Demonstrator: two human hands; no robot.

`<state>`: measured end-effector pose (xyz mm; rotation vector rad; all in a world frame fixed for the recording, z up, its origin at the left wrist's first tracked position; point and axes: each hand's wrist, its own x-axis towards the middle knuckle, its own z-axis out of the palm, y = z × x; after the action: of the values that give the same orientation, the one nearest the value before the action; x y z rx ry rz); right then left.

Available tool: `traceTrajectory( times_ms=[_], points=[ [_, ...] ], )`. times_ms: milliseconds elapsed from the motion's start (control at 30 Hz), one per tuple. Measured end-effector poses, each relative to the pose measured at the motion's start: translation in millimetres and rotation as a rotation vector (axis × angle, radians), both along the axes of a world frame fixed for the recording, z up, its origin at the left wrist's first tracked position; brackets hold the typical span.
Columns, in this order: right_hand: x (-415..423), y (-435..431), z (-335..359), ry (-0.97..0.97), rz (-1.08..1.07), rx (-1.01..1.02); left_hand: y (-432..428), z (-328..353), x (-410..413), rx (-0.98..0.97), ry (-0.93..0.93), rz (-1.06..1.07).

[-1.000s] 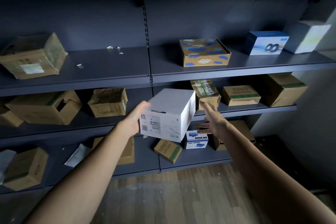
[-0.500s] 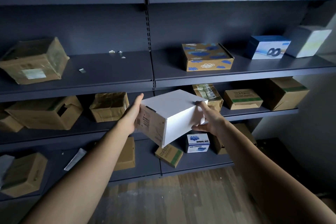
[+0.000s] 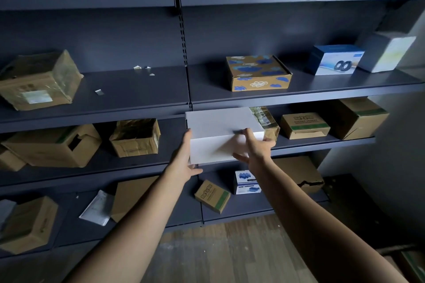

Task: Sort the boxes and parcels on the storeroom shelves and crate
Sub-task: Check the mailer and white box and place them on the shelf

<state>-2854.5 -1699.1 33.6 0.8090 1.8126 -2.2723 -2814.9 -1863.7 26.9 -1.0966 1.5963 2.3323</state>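
I hold a plain white box (image 3: 220,122) with both hands in front of the dark metal shelves, level with the second shelf (image 3: 322,141) from the floor. My left hand (image 3: 187,163) grips its left end, thumb under the bottom edge. My right hand (image 3: 255,147) grips its near face, fingers over the top edge. Behind the box, a taped brown parcel (image 3: 266,122) stands on that shelf, partly hidden.
A brown box with blue clouds (image 3: 257,72), a blue speaker box (image 3: 334,60) and a white box (image 3: 386,51) stand on the shelf above. Brown cartons (image 3: 304,125) (image 3: 135,136) line the middle shelf. Small boxes (image 3: 212,195) (image 3: 247,182) and a padded mailer (image 3: 97,208) lie on the lowest shelf.
The white box has turned so its labelled end faces away to the left and a plain side faces me. My right hand came from beside the box onto it. The box rose slightly.
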Motion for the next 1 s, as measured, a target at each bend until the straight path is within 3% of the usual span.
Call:
traceTrajectory(
  times_ms=[100,267,400,733,900,1000],
  points=[
    [4.7,-3.4,-2.6,-0.031,0.061,0.085,8.5,-4.3,0.0,-0.008,-0.016,0.016],
    [5.6,16.9,-7.1,-0.102,0.338,0.16,-8.4,-8.5,-3.7,-0.029,0.059,0.067],
    [-4.5,41.6,-11.6,0.003,0.37,0.176,-22.0,-7.3,-1.3,-0.042,-0.02,0.048],
    [-1.9,63.9,-9.2,0.37,0.586,0.455,-33.7,-10.5,4.2,-0.052,-0.064,-0.018],
    [-0.4,57.5,-5.7,0.254,0.494,0.48,-35.9,-9.9,8.8,-0.174,-0.057,-0.089],
    [0.2,53.1,-7.1,0.139,0.449,0.48,-32.6,-13.0,8.3,-0.152,0.058,-0.064]
  ],
)
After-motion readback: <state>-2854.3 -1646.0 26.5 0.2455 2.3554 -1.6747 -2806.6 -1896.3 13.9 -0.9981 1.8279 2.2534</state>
